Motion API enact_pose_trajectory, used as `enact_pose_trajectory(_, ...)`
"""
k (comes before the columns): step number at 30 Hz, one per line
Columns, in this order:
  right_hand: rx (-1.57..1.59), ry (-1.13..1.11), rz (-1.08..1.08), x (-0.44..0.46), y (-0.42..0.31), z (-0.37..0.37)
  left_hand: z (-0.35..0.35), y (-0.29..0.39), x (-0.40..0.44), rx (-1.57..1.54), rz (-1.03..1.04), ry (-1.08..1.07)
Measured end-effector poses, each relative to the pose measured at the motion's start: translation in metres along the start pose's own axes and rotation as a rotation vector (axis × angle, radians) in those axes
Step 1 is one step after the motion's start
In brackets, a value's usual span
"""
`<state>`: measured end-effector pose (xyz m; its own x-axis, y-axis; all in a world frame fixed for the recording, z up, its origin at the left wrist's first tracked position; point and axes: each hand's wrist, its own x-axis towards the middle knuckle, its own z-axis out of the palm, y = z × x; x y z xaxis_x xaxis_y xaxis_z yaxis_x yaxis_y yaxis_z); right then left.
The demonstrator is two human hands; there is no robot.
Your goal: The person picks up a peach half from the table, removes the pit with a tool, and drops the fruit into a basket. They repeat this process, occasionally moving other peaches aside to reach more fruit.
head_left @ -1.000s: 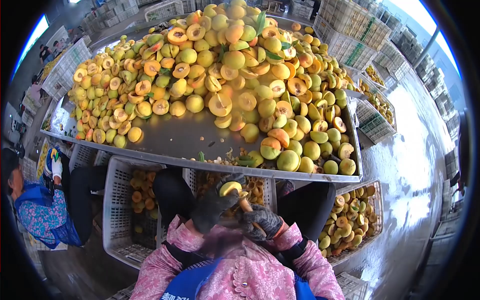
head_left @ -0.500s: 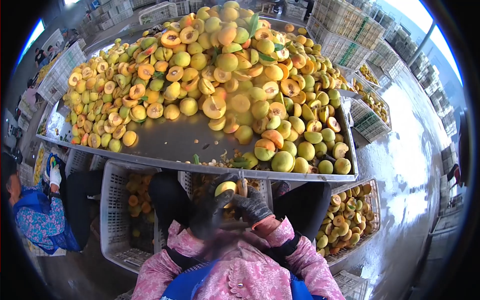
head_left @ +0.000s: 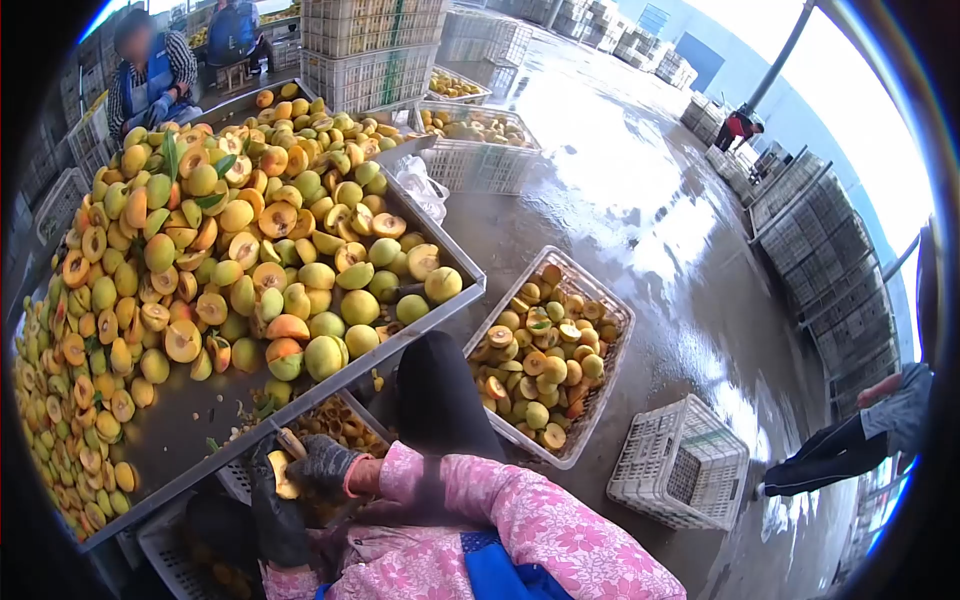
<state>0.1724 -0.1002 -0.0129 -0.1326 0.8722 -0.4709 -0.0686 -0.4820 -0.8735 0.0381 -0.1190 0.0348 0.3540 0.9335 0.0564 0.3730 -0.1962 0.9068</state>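
My left hand [head_left: 272,515], in a dark glove, is closed around a cut yellow peach [head_left: 284,476] with its pale flesh showing. Beside it, my right hand [head_left: 326,465], in a grey glove, grips a tool with a light wooden handle [head_left: 291,443]; its working end is hard to make out. Both hands are close together below the rim of a metal table [head_left: 330,392]. Heaped on that table are many whole and halved peaches [head_left: 240,245]. Under my hands a crate [head_left: 375,428] holds cut fruit pieces, partly hidden by my arms.
To my right are a crate full of peach halves [head_left: 625,330] and another plastic crate [head_left: 690,450]. Stacked crates [head_left: 370,55] stand behind the table. A person in a blue apron [head_left: 160,80] sits at the far left; another person [head_left: 850,455] is at the right edge. The floor [head_left: 600,210] looks wet.
The view has swung to the right, bringing the floor and the crates on that side into sight. My hands stay together, still holding the peach and the tool.
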Motion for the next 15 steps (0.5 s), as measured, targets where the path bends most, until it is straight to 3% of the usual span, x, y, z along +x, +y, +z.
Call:
enact_pose_trajectory(5, -0.131, 0.031, -0.051, 0.004, 0.005, 0.005, 0.017, 0.011, -0.005, 0.105, 0.192, 0.157)
enact_pose_trajectory(6, -0.214, 0.018, 0.034, -0.015, -0.025, -0.001, 0.018, 0.015, -0.004, 0.169, 0.258, 0.176)
enact_pose_trajectory(8, -0.044, -0.049, -0.092, -0.016, -0.019, 0.000, 0.020, -0.014, 0.009, -0.733, 0.033, 0.074)
enact_pose_trajectory(9, 0.041, -0.085, -0.151, -0.018, -0.018, 0.001, 0.019, -0.018, 0.011, -0.945, -0.008, 0.021)
enact_pose_trajectory(10, -0.084, -0.117, -0.173, -0.019, -0.021, -0.006, 0.018, -0.022, 0.013, -1.156, -0.061, -0.024)
enact_pose_trajectory(11, 0.010, -0.134, -0.240, -0.027, -0.026, -0.012, 0.014, -0.016, 0.017, -1.122, -0.026, -0.050)
enact_pose_trajectory(12, -0.121, -0.096, -0.163, -0.041, -0.048, -0.019, 0.009, -0.007, 0.016, -1.322, -0.127, 0.075)
enact_pose_trajectory(13, -0.075, -0.062, -0.270, -0.031, -0.035, -0.016, 0.003, 0.002, 0.013, -1.515, -0.205, 0.225)
enact_pose_trajectory(14, -0.092, -0.080, -0.194, -0.037, -0.040, -0.023, -0.004, -0.017, 0.013, -1.531, -0.121, 0.192)
enact_pose_trajectory(15, -0.215, -0.081, -0.337, -0.027, -0.025, -0.028, -0.006, -0.014, 0.014, -1.506, -0.185, 0.313)
